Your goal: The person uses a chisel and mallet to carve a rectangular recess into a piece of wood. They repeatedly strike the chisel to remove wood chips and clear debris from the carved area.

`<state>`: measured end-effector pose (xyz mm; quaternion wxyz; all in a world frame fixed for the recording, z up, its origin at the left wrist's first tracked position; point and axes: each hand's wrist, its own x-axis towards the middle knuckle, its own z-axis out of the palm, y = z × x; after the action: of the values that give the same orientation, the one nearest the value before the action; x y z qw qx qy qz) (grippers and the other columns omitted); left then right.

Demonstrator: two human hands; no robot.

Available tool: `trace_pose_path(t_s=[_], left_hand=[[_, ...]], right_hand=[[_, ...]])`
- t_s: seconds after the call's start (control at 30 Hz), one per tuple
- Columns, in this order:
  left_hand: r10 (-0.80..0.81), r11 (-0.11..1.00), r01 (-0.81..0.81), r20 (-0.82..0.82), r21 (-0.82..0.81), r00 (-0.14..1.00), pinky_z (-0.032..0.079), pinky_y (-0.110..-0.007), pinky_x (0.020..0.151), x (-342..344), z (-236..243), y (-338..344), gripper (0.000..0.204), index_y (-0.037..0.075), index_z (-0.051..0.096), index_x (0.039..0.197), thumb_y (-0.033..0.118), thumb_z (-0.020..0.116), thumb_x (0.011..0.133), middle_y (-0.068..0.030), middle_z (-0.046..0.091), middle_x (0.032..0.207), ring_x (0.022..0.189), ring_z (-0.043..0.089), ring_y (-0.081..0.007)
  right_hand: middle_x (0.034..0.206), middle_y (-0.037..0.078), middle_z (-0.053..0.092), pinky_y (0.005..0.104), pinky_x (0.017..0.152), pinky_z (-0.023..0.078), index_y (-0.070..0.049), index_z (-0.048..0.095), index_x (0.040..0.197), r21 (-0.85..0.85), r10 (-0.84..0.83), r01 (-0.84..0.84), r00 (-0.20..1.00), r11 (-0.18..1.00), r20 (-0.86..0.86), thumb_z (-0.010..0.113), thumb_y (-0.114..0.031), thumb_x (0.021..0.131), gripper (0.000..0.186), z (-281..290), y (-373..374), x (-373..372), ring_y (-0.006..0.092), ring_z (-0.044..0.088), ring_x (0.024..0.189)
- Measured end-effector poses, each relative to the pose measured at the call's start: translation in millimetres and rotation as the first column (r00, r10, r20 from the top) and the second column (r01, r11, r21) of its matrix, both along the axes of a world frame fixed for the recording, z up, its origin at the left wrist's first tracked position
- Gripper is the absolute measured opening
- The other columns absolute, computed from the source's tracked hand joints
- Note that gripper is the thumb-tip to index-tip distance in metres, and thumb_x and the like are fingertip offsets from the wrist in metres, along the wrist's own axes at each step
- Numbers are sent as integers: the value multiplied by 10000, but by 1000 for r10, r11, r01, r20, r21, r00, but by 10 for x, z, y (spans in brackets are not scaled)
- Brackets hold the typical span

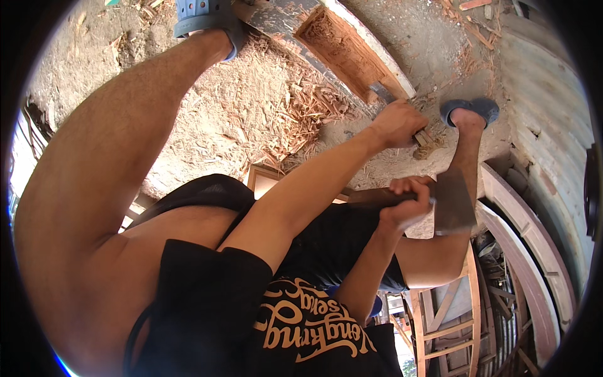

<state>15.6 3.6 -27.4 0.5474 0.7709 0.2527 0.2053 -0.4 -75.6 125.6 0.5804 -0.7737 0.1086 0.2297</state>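
My left hand [402,124] is wrapped round a chisel with a wooden handle [425,141]. Its flat metal blade [382,93] points into the near end of a long recess cut in a wooden piece [392,53]. Reddish bare wood and loose chips show inside the recess. Closer to my body, my right hand [409,202] grips a hatchet near its broad, flat, dark metal head [455,204]. The hatchet's handle [370,197] runs left from my fist. That hand is slightly blurred, and the hatchet is apart from the chisel.
Wood shavings [308,119] lie over the dirt floor between my legs. My feet, in blue clogs [472,112], stand either side of the workpiece. Corrugated metal sheeting [553,119] rises at the right, above curved wooden pieces [524,242] and a wooden frame [447,333].
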Motion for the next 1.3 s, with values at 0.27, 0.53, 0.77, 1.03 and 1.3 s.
trace_pose_path(t_s=[0.27,0.53,0.77,1.03,1.3], left_hand=[[-8,998,7,10,62,1000,416,-374,830,29,-80,-68,145,155,637,811,196,700,687,-18,641,773,848,638,-229],[-37,990,21,113,138,993,402,-356,801,-150,-280,-136,115,159,601,766,187,690,699,-7,610,750,826,617,-202],[99,994,-105,163,30,982,408,-363,777,-40,-9,-34,165,172,600,772,168,711,650,-15,596,716,781,617,-221],[77,994,-66,139,-83,987,424,-371,788,-36,-35,46,197,168,610,791,171,725,631,-32,608,729,798,623,-243],[24,999,-21,97,-36,995,425,-402,797,-16,-100,3,218,151,580,777,176,733,624,-48,617,758,820,627,-261]], right_hand=[[651,21,385,300,538,377,-103,455,897,-41,9,-25,937,999,-350,502,-54,758,154,-103,-26,49,135,384,530],[653,27,386,298,536,376,-94,474,883,-83,-67,34,900,996,-430,504,-49,767,129,-208,-61,62,138,385,523],[636,60,407,322,502,376,-31,470,903,-34,-27,18,956,999,-291,497,-18,728,177,18,-66,-121,167,389,495],[640,65,419,326,511,390,-31,478,901,14,-32,36,974,999,-226,495,-4,720,184,206,42,-89,167,409,503],[646,50,414,327,526,392,-51,489,893,-26,-13,4,936,1000,-352,501,-28,738,157,88,-56,250,168,414,515]])
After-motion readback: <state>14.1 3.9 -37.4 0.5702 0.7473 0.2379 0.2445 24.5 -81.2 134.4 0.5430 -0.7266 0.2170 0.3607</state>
